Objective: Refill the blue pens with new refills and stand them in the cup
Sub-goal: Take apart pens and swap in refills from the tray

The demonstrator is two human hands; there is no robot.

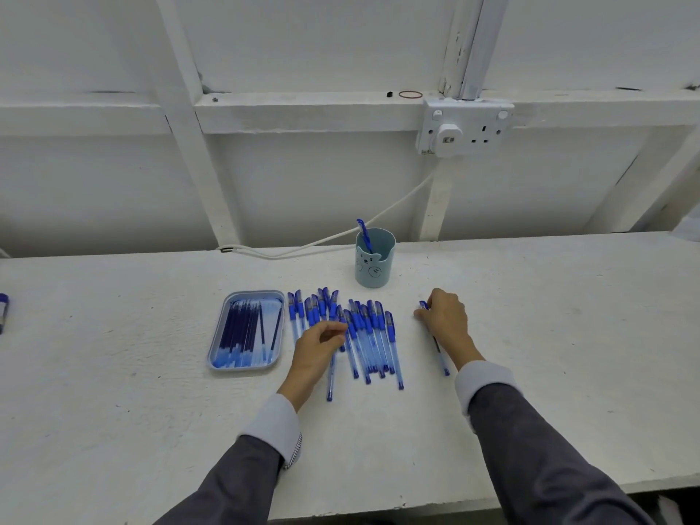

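Note:
Several blue pens lie side by side on the white table, caps away from me. My left hand rests over the left part of the row, its fingers curled round one pen whose tip sticks out below the hand. My right hand lies on a single pen set apart to the right, fingers bent over its capped end. A pale blue cup with a bear face stands behind the row and holds one blue pen. A blue-rimmed tray at the left holds several refills.
A white cable runs along the back of the table up to a wall socket. A blue and white object sits at the far left edge. The table's front edge is close to me.

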